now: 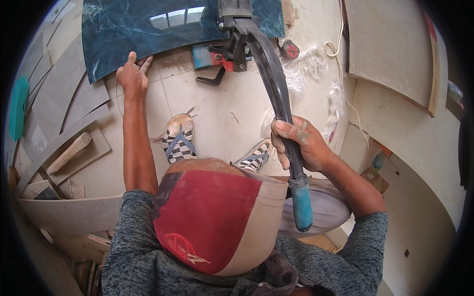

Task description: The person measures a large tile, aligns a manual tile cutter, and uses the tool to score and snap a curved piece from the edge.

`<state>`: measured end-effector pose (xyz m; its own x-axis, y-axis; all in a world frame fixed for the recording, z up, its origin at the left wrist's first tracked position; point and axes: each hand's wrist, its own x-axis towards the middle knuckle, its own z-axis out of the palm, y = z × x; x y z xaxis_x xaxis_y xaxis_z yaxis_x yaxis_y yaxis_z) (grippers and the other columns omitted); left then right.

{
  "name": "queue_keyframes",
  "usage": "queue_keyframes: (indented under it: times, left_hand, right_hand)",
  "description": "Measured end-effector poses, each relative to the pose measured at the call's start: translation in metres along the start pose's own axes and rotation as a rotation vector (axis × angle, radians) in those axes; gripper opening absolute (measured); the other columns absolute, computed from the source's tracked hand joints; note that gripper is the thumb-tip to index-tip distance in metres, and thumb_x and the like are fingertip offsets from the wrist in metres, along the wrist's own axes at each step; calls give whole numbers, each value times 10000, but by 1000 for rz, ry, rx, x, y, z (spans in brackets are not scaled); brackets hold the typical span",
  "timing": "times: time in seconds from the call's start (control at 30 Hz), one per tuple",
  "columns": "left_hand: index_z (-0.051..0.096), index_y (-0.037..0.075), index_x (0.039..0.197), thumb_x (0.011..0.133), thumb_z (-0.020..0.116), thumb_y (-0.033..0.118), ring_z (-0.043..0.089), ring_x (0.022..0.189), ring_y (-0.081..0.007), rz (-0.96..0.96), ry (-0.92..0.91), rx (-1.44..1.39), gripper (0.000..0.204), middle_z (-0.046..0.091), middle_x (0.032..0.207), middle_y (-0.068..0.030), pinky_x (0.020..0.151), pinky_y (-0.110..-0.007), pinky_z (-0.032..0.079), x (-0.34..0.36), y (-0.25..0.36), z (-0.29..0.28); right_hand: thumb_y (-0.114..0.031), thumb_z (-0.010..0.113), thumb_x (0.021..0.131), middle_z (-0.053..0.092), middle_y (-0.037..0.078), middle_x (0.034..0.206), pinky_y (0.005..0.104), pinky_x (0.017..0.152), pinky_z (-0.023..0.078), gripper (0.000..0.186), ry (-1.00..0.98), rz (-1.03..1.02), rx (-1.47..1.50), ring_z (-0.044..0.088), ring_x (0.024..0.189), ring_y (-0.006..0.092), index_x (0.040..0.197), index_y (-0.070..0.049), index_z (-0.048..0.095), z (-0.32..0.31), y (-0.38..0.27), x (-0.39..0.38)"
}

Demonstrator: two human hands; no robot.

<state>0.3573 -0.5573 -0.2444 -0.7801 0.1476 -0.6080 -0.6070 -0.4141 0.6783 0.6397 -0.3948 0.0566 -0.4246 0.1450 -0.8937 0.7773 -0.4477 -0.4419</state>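
My left hand (132, 75) grips the near edge of a glossy dark blue, white-veined tile (123, 29) at the top. My right hand (298, 145) is closed around a long black lever (269, 74), above its teal end grip (302, 204). The lever runs up to a black head (232, 10) over the tile. Beneath the tile's near edge, a tool base with red and teal parts (202, 55) and black fittings rests on the floor. A round red-and-black piece (290, 49) sits beside it.
Grey tile offcuts (69, 93), a wooden piece (69, 153) and a teal object (19, 106) lie at left. A textured board (390, 49), white cable (340, 64) and crumpled plastic (308, 69) are at right. My feet (180, 138) stand below the tile.
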Motion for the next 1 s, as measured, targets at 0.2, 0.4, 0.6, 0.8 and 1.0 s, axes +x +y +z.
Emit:
queue_keyframes:
  times: [0.2,0.4,0.6,0.8,1.0]
  left_hand:
    - [463,-155,1156,977,505,-22,673,966,-370,22,26,3,227,596,1120,-230,890,-558,595,-1,1,1]
    - [425,-145,1150,970,524,-24,674,943,-367,27,-11,-5,239,585,1112,-237,876,-569,600,6,2,-8]
    - [362,-134,1136,957,551,-35,675,913,-373,0,7,-7,279,576,1072,-229,866,-569,606,11,-1,-12]
    - [320,-127,1149,950,559,-42,674,923,-375,10,0,-4,323,562,1098,-236,877,-574,602,10,-1,-12]
    - [314,-131,1175,948,556,-53,670,944,-380,17,51,0,341,557,1114,-232,879,-579,600,6,-2,-5]
  right_hand:
    - [-397,553,1013,519,26,658,237,446,438,350,3,9,14,557,476,124,846,-102,469,1,-2,0]
    - [-387,570,1004,525,35,662,241,436,443,342,4,30,38,562,471,137,847,-101,468,0,-1,0]
    - [-411,555,997,525,51,684,243,429,454,362,13,40,9,574,459,149,894,-69,496,-1,-2,2]
    - [-379,559,1008,531,46,660,252,421,450,345,-1,54,32,584,473,155,851,-82,480,-1,-5,3]
    - [-375,550,1013,538,48,658,250,429,451,347,-28,38,24,587,477,151,846,-77,486,-3,-7,3]
